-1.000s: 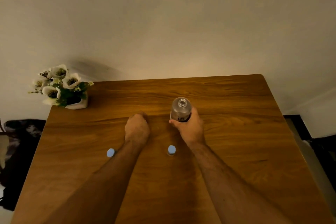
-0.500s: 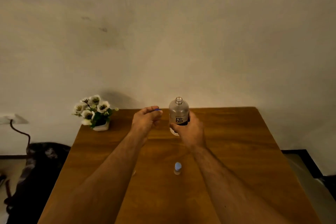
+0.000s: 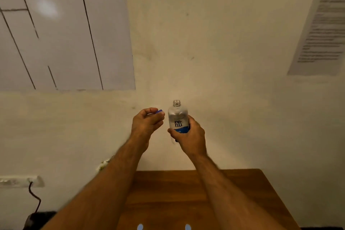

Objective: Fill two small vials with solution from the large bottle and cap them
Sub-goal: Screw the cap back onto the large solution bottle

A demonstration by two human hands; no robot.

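- We are holding the bottle (image 3: pixel 177 117) upright in the right hand (image 3: pixel 190 137), raised well above the table (image 3: pixel 233 192), in front of the wall (image 3: pixel 224 61).
- Bottle neck is showing open, no cap on it; label is reading "re-nu" with a blue band at the bottom.
- Right hand fingers are curling round the lower part of the bottle, thumb lying across the blue band.
- Left hand (image 3: pixel 147 122) is sitting just beside the bottle, to its left, not touching it.
- Left fingers are curled and pinching a small blue cap (image 3: pixel 159 111) at the tips; only its edge is showing.
- Two vials (image 3: pixel 140 227) are peeking in at the bottom edge, on the table, light blue tops only; second one (image 3: pixel 188 227) is to the right, apart from the first.
- We cannot tell if the vials are filled.
- Flowers (image 3: pixel 104 164) are mostly hiding behind the left forearm, at the table's far left corner.
- A whiteboard (image 3: pixel 65 30) is hanging on the wall upper left, a printed sheet (image 3: pixel 321 31) upper right.
- A socket strip (image 3: pixel 20 181) with a dark cable (image 3: pixel 35 198) is sitting low on the left wall.
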